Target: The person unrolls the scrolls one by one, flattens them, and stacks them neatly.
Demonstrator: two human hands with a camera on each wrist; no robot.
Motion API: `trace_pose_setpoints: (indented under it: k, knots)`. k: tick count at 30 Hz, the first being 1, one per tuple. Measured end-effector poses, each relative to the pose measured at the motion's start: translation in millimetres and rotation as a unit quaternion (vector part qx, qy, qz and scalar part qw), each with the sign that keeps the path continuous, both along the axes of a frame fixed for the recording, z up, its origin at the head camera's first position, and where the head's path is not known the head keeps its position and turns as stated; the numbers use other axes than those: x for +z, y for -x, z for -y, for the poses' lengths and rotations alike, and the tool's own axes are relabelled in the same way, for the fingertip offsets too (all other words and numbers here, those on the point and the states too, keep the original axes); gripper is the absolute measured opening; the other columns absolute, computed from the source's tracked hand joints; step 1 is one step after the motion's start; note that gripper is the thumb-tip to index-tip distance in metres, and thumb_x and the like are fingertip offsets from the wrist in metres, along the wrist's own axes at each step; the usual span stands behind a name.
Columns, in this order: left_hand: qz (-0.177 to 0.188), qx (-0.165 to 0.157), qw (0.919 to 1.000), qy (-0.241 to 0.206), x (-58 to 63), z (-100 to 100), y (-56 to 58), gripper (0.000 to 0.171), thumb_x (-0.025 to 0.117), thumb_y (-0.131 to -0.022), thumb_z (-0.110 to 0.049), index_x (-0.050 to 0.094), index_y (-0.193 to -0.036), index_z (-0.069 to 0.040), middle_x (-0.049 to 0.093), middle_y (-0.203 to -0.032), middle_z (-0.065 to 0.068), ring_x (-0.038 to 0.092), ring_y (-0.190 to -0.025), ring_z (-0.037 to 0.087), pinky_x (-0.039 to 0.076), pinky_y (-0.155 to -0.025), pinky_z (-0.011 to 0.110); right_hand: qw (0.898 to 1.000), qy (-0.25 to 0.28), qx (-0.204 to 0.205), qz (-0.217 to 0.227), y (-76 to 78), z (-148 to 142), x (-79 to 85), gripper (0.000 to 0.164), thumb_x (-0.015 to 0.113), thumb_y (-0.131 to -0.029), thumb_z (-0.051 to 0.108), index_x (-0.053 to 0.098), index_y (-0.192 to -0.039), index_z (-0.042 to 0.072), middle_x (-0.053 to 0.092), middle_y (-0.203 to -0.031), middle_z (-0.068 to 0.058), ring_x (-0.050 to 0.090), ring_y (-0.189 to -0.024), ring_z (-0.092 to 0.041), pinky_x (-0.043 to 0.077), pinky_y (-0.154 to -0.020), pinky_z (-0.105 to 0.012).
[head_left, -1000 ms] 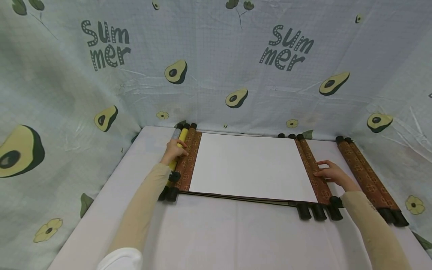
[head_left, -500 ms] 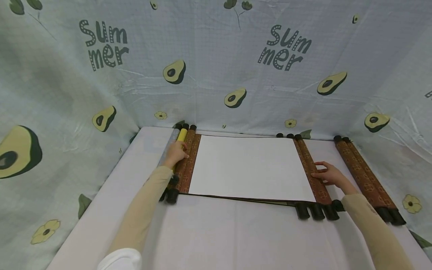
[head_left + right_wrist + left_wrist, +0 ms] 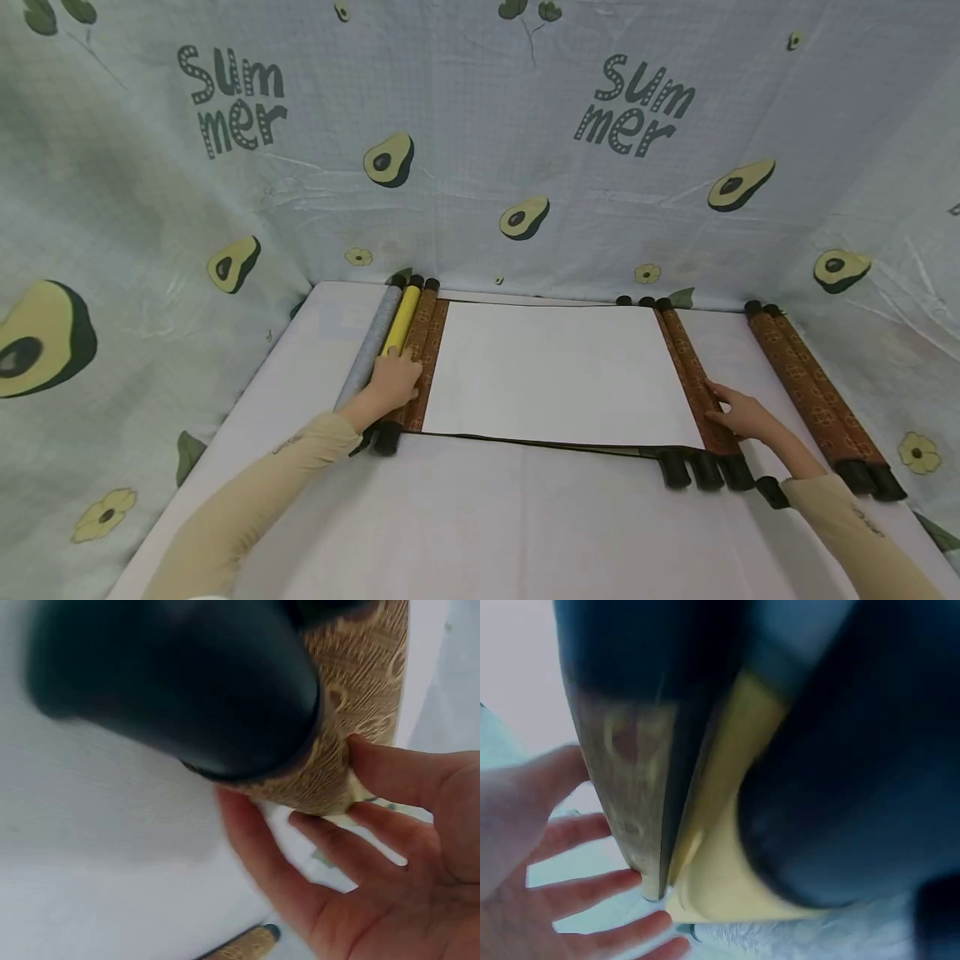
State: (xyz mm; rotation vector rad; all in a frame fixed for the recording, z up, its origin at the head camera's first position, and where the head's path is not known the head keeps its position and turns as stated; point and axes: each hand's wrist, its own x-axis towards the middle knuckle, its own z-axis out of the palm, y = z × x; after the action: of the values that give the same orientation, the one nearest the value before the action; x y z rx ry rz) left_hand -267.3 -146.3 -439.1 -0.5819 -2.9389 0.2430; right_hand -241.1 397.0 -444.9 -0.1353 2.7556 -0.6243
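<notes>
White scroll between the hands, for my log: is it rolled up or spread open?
Spread open: its white sheet lies flat between the left brown roll and right brown roll. Whether more is wound up, I cannot tell.

Plain white, that sheet (image 3: 562, 375), with brown rollers (image 3: 683, 350) in a paler motif and black end caps (image 3: 676, 469). I see a yellow roll (image 3: 401, 321), a grey one, more brown-patterned rolls (image 3: 802, 383), beige sleeves (image 3: 262, 492), and a pale curtain (image 3: 465, 108) printed with green avocados (image 3: 741, 185) and yellow flowers (image 3: 105, 515).
</notes>
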Motion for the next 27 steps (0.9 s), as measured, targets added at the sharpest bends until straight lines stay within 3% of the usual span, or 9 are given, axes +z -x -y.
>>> trace_pose_setpoints:
  k: [5, 10, 17, 27]
  knots:
    - [0.016, 0.010, 0.9998, 0.010, -0.5, 3, -17.3, 0.056, 0.068, -0.075, -0.033, 0.054, -0.122, -0.006, 0.049, -0.126, 0.020, 0.049, -0.102, 0.044, 0.047, -0.069, 0.052, 0.994, -0.076, 0.024, -0.067, -32.9, 14, 4.1, 0.063, 0.054, -0.083, 0.010, 0.024, -0.129, -0.019, 0.045, -0.111, -0.043, 0.049, -0.056, -0.023, 0.040, -0.050, -0.032]
    - [0.021, 0.022, 0.9995, -0.009, -2.4, 5, -21.2, 0.056, 0.066, -0.077, -0.032, 0.051, -0.125, -0.007, 0.047, -0.129, 0.019, 0.044, -0.109, 0.047, 0.045, -0.074, 0.055, 0.989, -0.108, 0.011, -0.101, -53.6, 27, 1.8, 0.057, 0.053, -0.082, 0.003, 0.027, -0.127, -0.021, 0.044, -0.113, -0.043, 0.047, -0.058, -0.020, 0.038, -0.053, -0.031]
    - [0.021, 0.027, 0.9993, -0.015, -3.7, 6, -19.8, 0.056, 0.065, -0.078, -0.035, 0.051, -0.125, -0.008, 0.047, -0.130, 0.017, 0.042, -0.112, 0.045, 0.045, -0.073, 0.056, 0.987, -0.096, -0.006, -0.126, -58.4, 33, 0.1, 0.054, 0.051, -0.081, 0.000, 0.030, -0.126, -0.020, 0.048, -0.107, -0.042, 0.042, -0.054, -0.018, 0.034, -0.050, -0.029]
    - [0.030, 0.041, 0.9983, -0.029, -4.6, 9, -14.3, 0.057, 0.062, -0.081, -0.036, 0.048, -0.128, -0.009, 0.044, -0.133, 0.016, 0.040, -0.116, 0.046, 0.044, -0.077, 0.057, 0.985, -0.097, -0.017, -0.142, -53.6, 31, -5.9, 0.053, 0.051, -0.082, 0.000, 0.031, -0.127, -0.018, 0.046, -0.112, -0.041, 0.046, -0.059, -0.021, 0.037, -0.052, -0.031]
